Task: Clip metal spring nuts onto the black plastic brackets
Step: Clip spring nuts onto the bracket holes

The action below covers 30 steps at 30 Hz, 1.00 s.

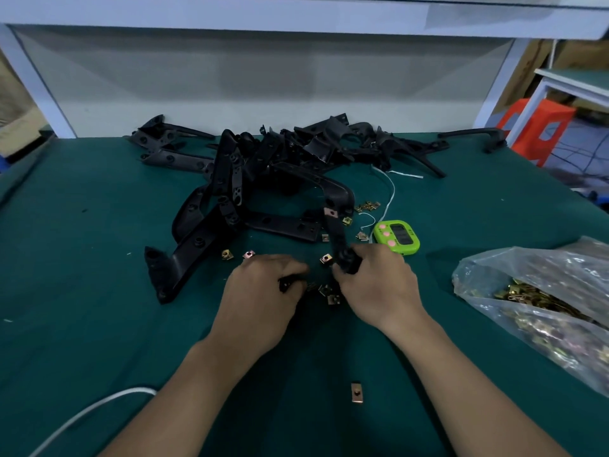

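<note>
On mat [99,291], left hand [263,291], right hand [375,285] gripping one bracket [336,233], one timer [397,238]

Black brackets [263,166] lie piled, brass spring nuts [325,258] scattered nearby.

Right hand [375,285]: gripped a bracket [336,232] by its near end.
Left hand [263,291]: held a black piece [290,280].
Nuts [326,290]: lay between them.

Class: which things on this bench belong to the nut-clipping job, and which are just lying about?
Job: bracket pile; held bracket; loose spring nuts; bag of nuts.
Lying about: green timer; white cable.
</note>
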Each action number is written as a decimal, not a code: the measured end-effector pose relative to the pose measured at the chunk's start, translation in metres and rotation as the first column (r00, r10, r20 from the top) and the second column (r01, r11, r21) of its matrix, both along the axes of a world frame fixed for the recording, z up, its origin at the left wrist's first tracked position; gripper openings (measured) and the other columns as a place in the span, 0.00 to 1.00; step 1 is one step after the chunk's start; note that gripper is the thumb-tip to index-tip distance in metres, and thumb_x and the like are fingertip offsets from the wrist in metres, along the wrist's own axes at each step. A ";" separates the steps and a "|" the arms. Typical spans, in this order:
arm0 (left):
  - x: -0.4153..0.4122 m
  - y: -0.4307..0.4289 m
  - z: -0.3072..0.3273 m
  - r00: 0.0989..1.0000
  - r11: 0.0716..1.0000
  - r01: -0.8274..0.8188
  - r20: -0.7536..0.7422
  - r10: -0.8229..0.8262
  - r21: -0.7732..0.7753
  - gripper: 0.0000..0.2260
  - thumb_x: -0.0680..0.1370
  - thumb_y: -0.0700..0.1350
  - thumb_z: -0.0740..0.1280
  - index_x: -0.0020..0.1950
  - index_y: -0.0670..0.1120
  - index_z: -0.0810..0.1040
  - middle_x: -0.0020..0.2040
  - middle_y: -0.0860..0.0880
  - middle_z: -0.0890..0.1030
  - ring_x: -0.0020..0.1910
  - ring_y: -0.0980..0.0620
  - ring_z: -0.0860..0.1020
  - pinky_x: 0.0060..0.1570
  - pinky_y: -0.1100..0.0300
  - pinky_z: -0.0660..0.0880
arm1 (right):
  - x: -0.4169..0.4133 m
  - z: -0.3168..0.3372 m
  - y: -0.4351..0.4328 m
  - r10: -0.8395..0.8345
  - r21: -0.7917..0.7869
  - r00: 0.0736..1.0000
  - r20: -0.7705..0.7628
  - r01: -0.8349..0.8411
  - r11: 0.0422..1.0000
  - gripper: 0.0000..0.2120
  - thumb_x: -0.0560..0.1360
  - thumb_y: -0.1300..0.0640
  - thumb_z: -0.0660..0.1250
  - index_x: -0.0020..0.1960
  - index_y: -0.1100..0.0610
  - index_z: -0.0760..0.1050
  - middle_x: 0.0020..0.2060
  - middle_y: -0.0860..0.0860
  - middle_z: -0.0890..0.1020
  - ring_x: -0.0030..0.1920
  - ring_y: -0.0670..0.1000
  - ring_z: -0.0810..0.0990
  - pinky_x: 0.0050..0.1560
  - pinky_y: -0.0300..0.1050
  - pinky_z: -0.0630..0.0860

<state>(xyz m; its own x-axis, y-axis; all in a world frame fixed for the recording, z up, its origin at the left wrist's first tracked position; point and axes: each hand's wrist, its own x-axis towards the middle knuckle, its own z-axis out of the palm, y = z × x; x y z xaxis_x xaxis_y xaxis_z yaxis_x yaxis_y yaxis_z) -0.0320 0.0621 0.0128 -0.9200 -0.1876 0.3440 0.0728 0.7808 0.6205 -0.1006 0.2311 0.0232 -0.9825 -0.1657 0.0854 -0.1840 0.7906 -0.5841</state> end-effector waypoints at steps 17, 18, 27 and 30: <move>0.007 0.010 0.012 0.992 0.874 0.115 -0.011 -0.124 0.473 0.10 0.74 0.39 0.77 0.41 0.56 0.88 0.37 0.60 0.86 0.39 0.62 0.84 0.40 0.73 0.76 | 0.001 0.028 0.010 0.418 -0.659 0.626 0.658 0.210 0.722 0.11 0.75 0.62 0.71 0.34 0.61 0.84 0.32 0.59 0.82 0.24 0.48 0.75 0.22 0.37 0.69; 0.007 0.010 0.012 0.991 0.862 0.126 -0.018 -0.134 0.491 0.10 0.74 0.39 0.77 0.42 0.55 0.88 0.37 0.59 0.86 0.39 0.62 0.85 0.41 0.72 0.76 | 0.000 0.027 0.012 0.429 -0.661 0.601 0.674 0.232 0.714 0.11 0.75 0.62 0.72 0.34 0.60 0.85 0.33 0.58 0.82 0.25 0.48 0.76 0.22 0.36 0.70; 0.012 0.009 0.013 0.979 0.974 0.175 -0.132 -0.156 0.146 0.11 0.69 0.42 0.81 0.45 0.56 0.86 0.42 0.71 0.82 0.45 0.70 0.81 0.48 0.75 0.75 | 0.001 0.021 0.020 0.518 -0.700 0.593 0.616 0.110 0.705 0.12 0.75 0.65 0.70 0.33 0.60 0.84 0.32 0.60 0.81 0.24 0.50 0.76 0.24 0.38 0.72; 0.015 0.011 0.011 0.951 0.973 0.228 -0.205 -0.230 -0.034 0.07 0.70 0.45 0.79 0.46 0.54 0.87 0.53 0.67 0.80 0.48 0.77 0.76 0.51 0.81 0.69 | 0.001 0.021 0.021 0.517 -0.699 0.618 0.592 0.076 0.711 0.15 0.78 0.65 0.67 0.33 0.61 0.82 0.29 0.61 0.79 0.22 0.51 0.73 0.21 0.38 0.68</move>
<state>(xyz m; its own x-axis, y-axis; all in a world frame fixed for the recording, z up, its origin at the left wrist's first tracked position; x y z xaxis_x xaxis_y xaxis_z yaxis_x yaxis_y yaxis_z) -0.0174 0.0735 0.0237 -0.8469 0.0242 0.5313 0.3759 0.7338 0.5658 -0.1000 0.2521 0.0441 -0.6869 -0.5847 -0.4318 0.4028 0.1883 -0.8957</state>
